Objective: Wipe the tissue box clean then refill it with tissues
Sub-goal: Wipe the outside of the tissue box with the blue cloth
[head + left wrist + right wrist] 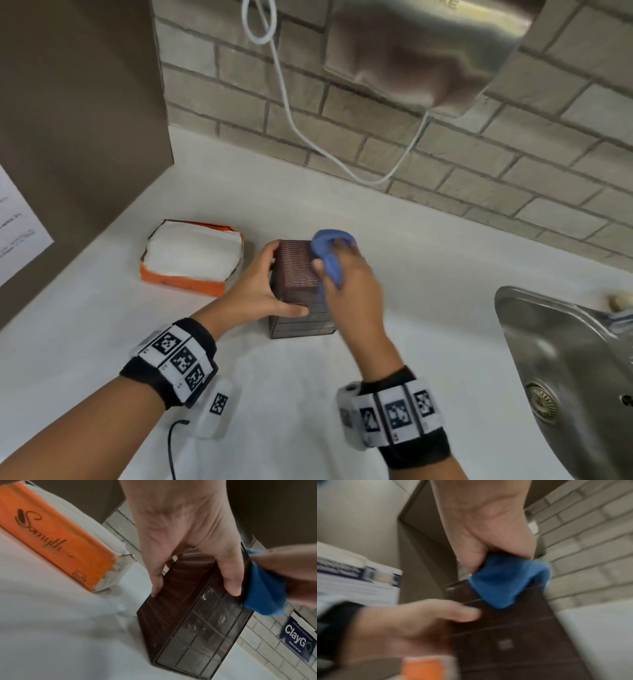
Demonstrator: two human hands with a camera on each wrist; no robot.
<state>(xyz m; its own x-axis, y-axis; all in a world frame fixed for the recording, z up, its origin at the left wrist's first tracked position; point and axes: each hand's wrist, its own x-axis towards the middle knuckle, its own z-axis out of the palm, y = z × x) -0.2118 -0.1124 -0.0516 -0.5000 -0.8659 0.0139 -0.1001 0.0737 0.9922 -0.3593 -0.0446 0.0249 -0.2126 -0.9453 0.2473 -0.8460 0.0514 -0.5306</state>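
Note:
A dark brown tissue box [297, 270] [193, 622] [513, 635] stands on end on the white counter [291, 394]. My left hand [265, 286] [193, 555] [412, 623] grips it from the left, thumb on its front face. My right hand [346, 274] [489, 545] holds a bunched blue cloth [330, 251] [264, 592] [503, 582] against the box's upper right edge. An orange pack of white tissues [193, 257] [56, 538] [423, 669] lies open on the counter to the left of the box.
A steel sink [568, 370] sits at the right. A metal hand dryer [428, 44] hangs on the brick wall, its white cord [294, 120] looping down. A brown partition [75, 120] bounds the left. A small white tagged device [215, 407] lies under my left wrist.

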